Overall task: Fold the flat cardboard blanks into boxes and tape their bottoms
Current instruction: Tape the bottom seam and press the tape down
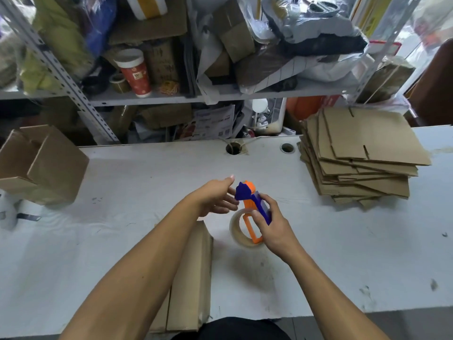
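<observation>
My right hand [270, 225] grips the handle of an orange and purple tape dispenser [250, 203] with a roll of clear tape [239, 231], held just above the white table [343, 253]. With fingers straight, my left hand [215, 198] reaches toward the dispenser's purple cutter head, touching or nearly touching it. A folded cardboard box [193, 283] lies under my left forearm at the table's near edge, its bottom flaps facing up. A stack of flat cardboard blanks [362, 153] sits at the back right.
Assembled brown boxes [41, 163] stand at the table's left end. Two round cable holes [234, 148] lie along the far edge. Behind the table, metal shelving [152, 98] is crammed with bags, boxes and a red cup [134, 72].
</observation>
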